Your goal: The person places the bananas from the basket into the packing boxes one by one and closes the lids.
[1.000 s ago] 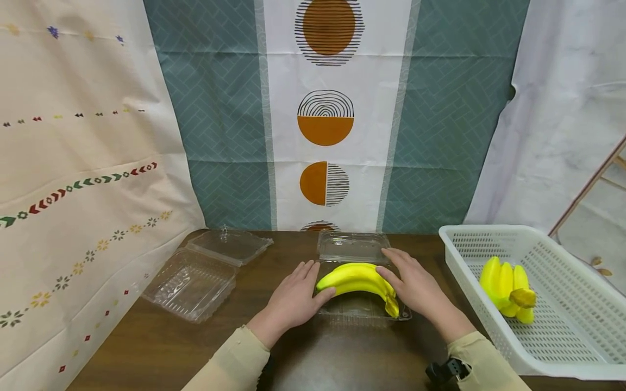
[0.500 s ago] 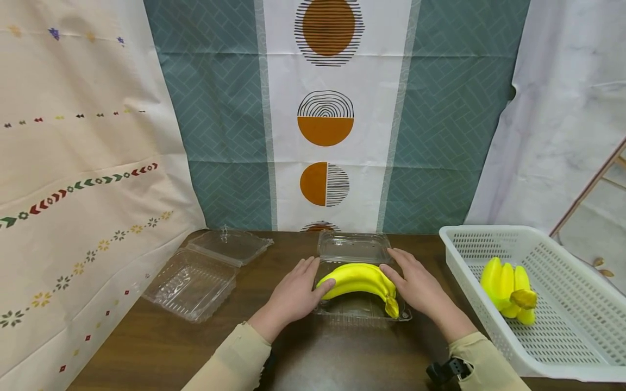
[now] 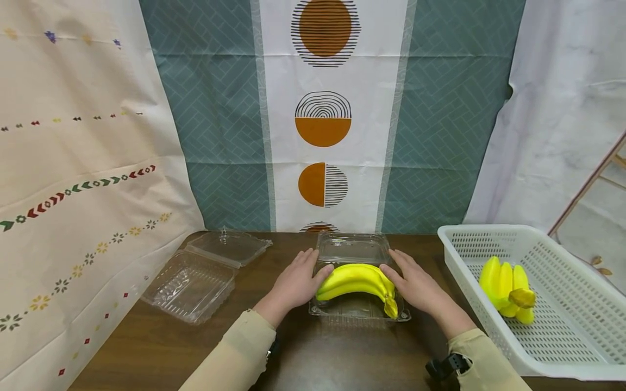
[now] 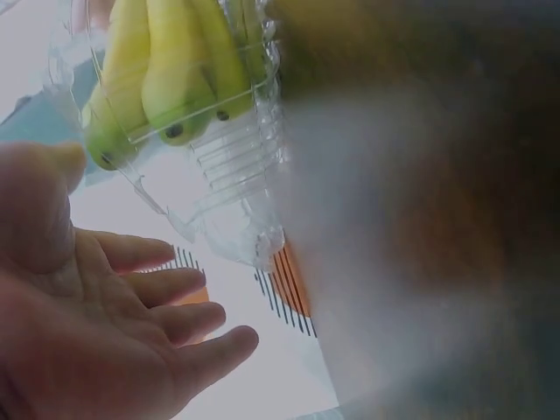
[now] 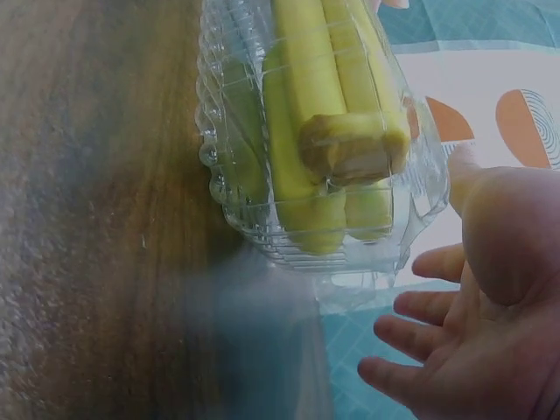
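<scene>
A bunch of yellow bananas (image 3: 356, 278) lies in the base of a clear plastic clamshell container (image 3: 342, 319), the brown stem end at the right. The clamshell's lid (image 3: 353, 248) is folded back behind it. At the container's left side, my left hand (image 3: 295, 281) has its fingers extended and its thumb over the banana tips. My right hand (image 3: 419, 285) is at the right side, fingers stretched out along the edge, thumb near the stem end. Both wrist views show the left palm (image 4: 105, 324) and right palm (image 5: 499, 306) facing the container's end walls, fingers uncurled.
A second clear clamshell (image 3: 195, 285) stands opened on the dark wooden table (image 3: 146, 347) to the left. On the right, a white perforated basket (image 3: 562, 339) holds another banana bunch (image 3: 506, 285). Patterned cloths (image 3: 225, 136) hang behind and beside the table.
My left hand has shifted slightly forward toward the lid, exposing the container's front left corner. The right hand has moved a little outward. The bananas have stayed nearly in place.
</scene>
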